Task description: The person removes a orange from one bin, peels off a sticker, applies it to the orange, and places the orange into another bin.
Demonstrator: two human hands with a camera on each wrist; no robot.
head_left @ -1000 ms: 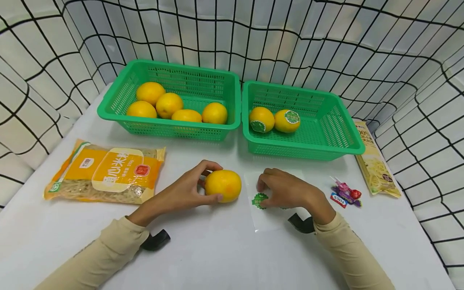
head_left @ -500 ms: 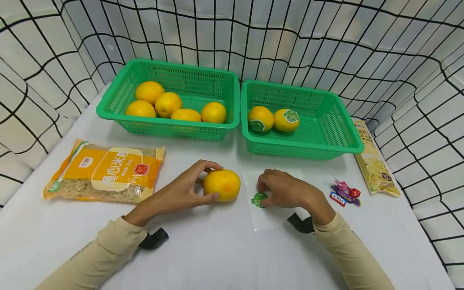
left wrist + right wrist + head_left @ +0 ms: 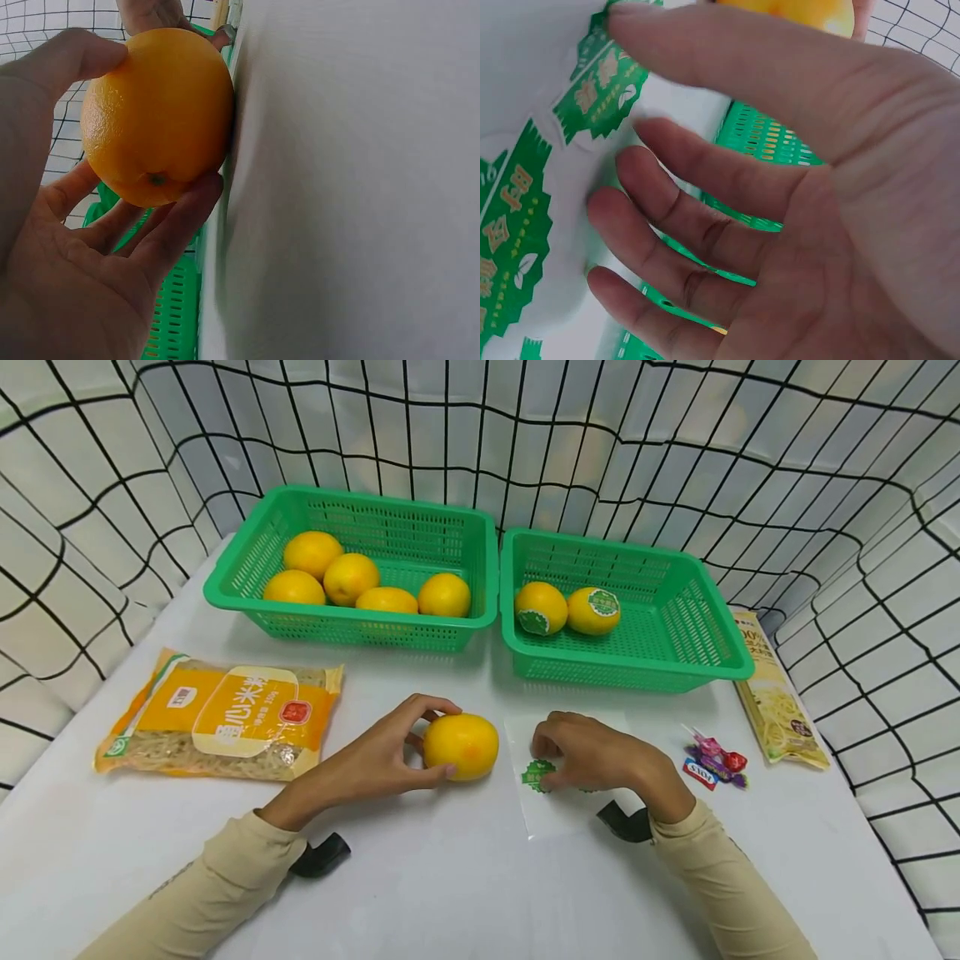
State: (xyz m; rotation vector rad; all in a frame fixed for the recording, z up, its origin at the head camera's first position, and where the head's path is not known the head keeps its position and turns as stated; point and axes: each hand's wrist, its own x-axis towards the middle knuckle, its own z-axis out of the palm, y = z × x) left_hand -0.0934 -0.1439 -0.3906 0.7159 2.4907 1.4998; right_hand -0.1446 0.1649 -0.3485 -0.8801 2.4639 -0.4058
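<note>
In the head view my left hand [image 3: 378, 750] holds an orange [image 3: 462, 747] low over the white table, thumb on its near side and fingers behind it. The left wrist view shows the fruit's stem end between the fingers of that hand. My right hand [image 3: 600, 757] is over a clear sheet [image 3: 555, 818] of green stickers [image 3: 536, 775]. Its thumb [image 3: 641, 26] touches one green sticker [image 3: 600, 94] in the right wrist view, while the other fingers are loosely bent and apart from the thumb. Part of the sheet is hidden under this hand.
At the back left, a green basket [image 3: 345, 627] contains several oranges. Right of it, another basket [image 3: 622, 672] has two oranges bearing green stickers. A noodle bag [image 3: 225, 718] lies at left; wrapped candies [image 3: 716, 760] and a yellow packet [image 3: 780, 693] lie at right. Black netting surrounds the table.
</note>
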